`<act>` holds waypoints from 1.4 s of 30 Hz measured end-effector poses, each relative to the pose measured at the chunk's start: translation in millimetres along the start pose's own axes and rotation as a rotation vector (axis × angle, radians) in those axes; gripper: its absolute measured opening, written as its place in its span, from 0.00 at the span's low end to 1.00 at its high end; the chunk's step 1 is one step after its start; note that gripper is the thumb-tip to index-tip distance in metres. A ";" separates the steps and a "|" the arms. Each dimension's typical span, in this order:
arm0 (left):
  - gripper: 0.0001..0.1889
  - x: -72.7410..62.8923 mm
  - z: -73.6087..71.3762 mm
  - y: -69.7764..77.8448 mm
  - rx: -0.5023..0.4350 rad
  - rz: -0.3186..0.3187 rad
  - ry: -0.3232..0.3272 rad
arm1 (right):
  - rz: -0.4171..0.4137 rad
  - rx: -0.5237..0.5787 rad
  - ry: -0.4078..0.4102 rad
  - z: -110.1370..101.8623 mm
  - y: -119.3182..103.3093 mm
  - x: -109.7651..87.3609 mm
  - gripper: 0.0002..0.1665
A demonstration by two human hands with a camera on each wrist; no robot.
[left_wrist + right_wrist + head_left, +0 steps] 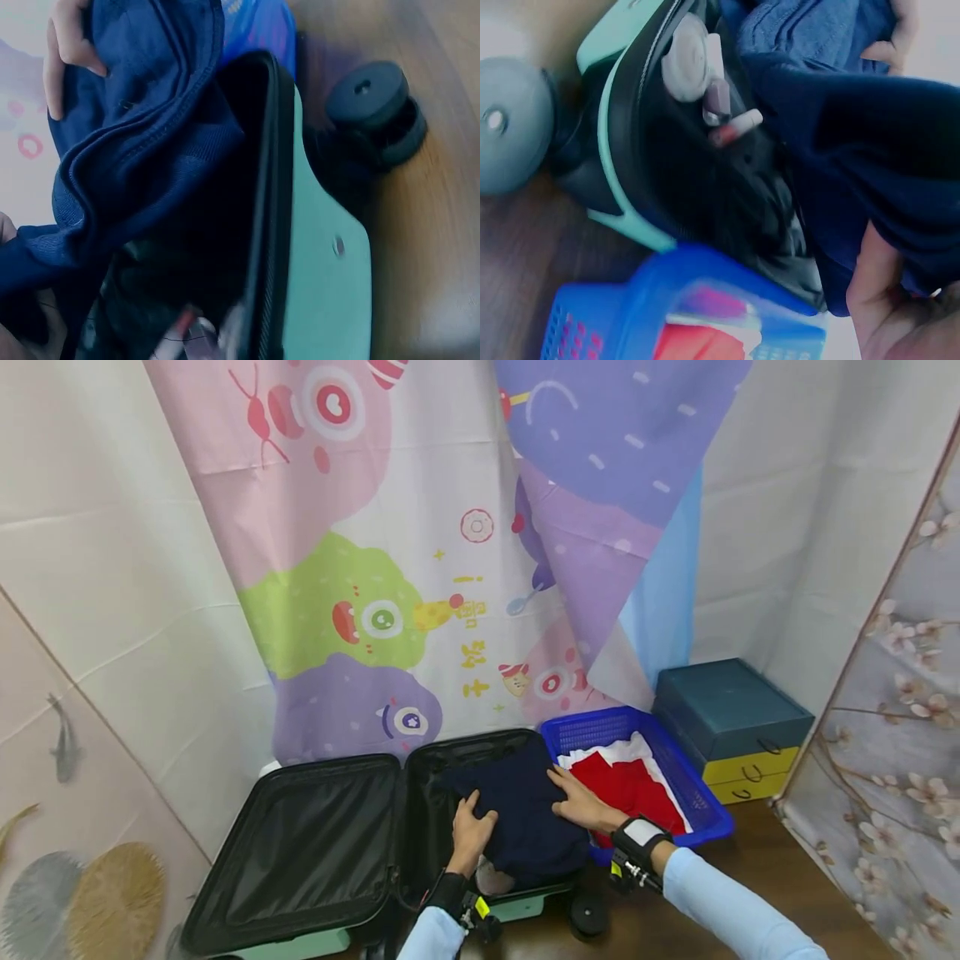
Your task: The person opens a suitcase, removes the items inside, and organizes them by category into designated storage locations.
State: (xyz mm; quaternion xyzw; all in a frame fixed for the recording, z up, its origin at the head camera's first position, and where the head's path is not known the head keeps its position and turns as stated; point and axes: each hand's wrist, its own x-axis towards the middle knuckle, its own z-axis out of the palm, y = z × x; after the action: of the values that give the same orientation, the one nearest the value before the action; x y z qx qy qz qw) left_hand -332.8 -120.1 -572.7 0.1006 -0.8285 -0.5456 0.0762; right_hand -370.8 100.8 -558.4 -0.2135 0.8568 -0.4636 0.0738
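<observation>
dark blue garment [517,814]: over right half of open suitcase [315,847], between the hands | left hand [471,832]: grips its left side | right hand [582,798]: grips its right side | nearer: neither | long axis: unclear

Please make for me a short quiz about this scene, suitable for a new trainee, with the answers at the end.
1. Multiple choice: which colour is the garment at the open suitcase?
A) yellow
B) dark blue
C) white

2. True or false: the red cloth lies inside the blue basket.

3. Fill the gap: in the head view, the drawer box stands to the ____ of the blue basket.

Key: 1. B; 2. True; 3. right
</observation>
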 end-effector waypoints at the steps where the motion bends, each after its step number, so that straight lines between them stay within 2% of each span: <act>1: 0.32 0.3 2.0 4.2 -0.009 0.008 -0.008 | -0.004 0.005 -0.002 -4.4 0.6 -1.6 0.42; 5: 0.33 0.4 11.8 19.0 -0.021 0.058 -0.028 | -0.024 0.021 0.013 -20.9 4.3 -9.2 0.42; 12: 0.32 0.3 34.0 32.6 -0.017 0.164 -0.022 | -0.025 0.042 0.056 -45.9 16.7 -22.3 0.41; 15: 0.32 1.1 46.9 38.2 -0.020 0.167 -0.029 | -0.026 0.035 0.078 -56.7 23.9 -26.2 0.41; 19: 0.34 1.6 65.6 45.0 -0.013 0.137 -0.043 | -0.001 0.021 0.112 -72.3 33.8 -29.3 0.43; 26: 0.36 1.5 98.0 58.2 0.008 0.145 -0.071 | 0.092 -0.004 0.152 -93.4 58.1 -33.5 0.45; 30: 0.38 7.1 111.7 60.7 0.003 0.188 -0.131 | 0.122 0.005 0.167 -99.7 66.9 -34.7 0.45; 33: 0.41 9.6 118.6 58.9 -0.028 0.212 -0.217 | 0.121 -0.029 0.189 -102.7 72.1 -35.3 0.44; 38: 0.44 7.5 128.0 52.1 -0.055 0.200 -0.357 | 0.137 -0.222 0.159 -106.3 82.6 -35.4 0.44; 42: 0.45 2.7 134.9 50.4 -0.026 0.218 -0.408 | 0.173 -0.380 0.121 -113.3 90.7 -37.4 0.45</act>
State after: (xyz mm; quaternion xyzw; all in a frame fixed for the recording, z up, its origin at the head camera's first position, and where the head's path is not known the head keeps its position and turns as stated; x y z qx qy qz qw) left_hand -371.4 18.5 -579.4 -0.1027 -0.8256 -0.5538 -0.0331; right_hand -401.0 246.9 -572.6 -0.1209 0.9467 -0.2978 0.0203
